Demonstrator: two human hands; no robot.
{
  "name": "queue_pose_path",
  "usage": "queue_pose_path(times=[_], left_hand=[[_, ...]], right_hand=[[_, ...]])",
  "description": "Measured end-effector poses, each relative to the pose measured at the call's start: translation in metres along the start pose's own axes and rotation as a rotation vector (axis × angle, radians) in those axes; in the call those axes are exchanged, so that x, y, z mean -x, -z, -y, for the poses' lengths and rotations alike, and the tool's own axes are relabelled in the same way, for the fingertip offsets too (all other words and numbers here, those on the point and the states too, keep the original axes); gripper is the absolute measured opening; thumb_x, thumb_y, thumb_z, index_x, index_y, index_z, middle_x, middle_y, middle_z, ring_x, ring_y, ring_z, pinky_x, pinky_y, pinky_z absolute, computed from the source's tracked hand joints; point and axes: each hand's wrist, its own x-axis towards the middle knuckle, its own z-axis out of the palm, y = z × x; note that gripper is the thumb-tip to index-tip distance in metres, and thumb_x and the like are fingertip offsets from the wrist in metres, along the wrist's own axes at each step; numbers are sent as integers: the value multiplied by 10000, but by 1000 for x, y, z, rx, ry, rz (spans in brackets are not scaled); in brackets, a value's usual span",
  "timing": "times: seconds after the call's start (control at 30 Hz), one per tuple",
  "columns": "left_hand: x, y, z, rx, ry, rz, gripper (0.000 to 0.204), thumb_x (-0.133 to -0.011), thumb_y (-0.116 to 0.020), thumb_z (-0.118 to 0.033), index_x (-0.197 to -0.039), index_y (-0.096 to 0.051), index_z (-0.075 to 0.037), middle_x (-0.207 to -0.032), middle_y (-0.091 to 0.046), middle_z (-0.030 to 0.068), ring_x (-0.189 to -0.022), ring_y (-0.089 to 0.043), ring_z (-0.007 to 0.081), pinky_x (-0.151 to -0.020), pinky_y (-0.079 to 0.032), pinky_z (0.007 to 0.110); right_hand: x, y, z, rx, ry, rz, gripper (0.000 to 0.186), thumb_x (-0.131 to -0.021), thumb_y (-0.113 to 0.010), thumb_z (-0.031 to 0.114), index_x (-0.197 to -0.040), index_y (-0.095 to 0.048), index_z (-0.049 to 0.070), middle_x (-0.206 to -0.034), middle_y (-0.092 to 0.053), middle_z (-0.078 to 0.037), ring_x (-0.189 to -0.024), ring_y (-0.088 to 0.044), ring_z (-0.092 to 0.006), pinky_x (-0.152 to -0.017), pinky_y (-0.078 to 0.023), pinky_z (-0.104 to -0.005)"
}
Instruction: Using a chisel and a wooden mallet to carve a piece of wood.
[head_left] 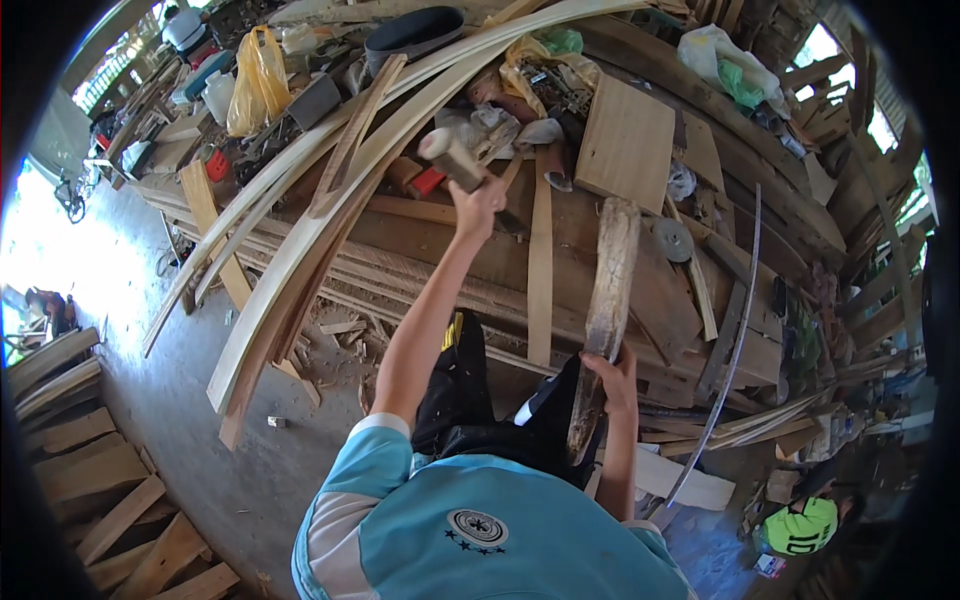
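Note:
Out over the bench, my left hand (479, 207) is closed around a thick, round wooden piece (453, 163) with a pale end. It looks like a mallet but is blurred, and my fist hides its middle. On the right, my right hand (612, 378) grips a long, rough, weathered wooden beam (613, 275) low along its length. The beam's lower end comes down beside my lap, while its upper end reaches over the bench. A narrow pale board (540, 260) lies between my two hands.
Long curved planks (300, 290) overhang the bench's left side. A wide board (628, 135), a grey disc (672, 240) and a yellow bag (258, 82) lie farther back. A thin long strip (727, 370) slants at right, near a person in a bright green shirt (800, 528). Cut wood (90, 470) is stacked lower left.

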Motion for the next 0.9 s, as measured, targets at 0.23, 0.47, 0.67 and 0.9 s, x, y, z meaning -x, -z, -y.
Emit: queue_pose_path(times=[0.23,0.47,0.67,0.9], left_hand=[[-2,15,-11,-63,-13,29,133,-705,-440,50,-708,-387,-72,-454,-326,-1,-356,-298,83,-344,-207,226],[-1,-18,1,-160,26,79,136,-702,-406,62,-682,-388,-71,-469,-319,1,-369,-264,87,-367,-198,238],[8,-47,8,-173,97,204,139,-698,-414,60,-680,-397,-77,-467,-316,2,-371,-260,83,-369,-194,237],[16,-59,21,-142,150,249,169,-688,-413,64,-663,-364,-96,-457,-302,5,-359,-244,92,-371,-187,242]], right_hand=[[-16,-7,-23,-247,-334,294,506,-603,-568,89,-1090,-486,-18,-920,-555,-120,-831,-559,-224,-757,-469,-375],[-22,3,-37,-267,-404,432,588,-568,-586,168,-1127,-482,19,-965,-560,-112,-839,-563,-209,-734,-467,-312],[1,34,-57,-782,-352,459,679,-595,-616,318,-1140,-424,-39,-1089,-471,-242,-972,-512,-327,-774,-471,-421],[4,49,-86,-844,-313,365,689,-633,-627,285,-1177,-367,-50,-1027,-495,-242,-897,-537,-335,-723,-489,-419]])
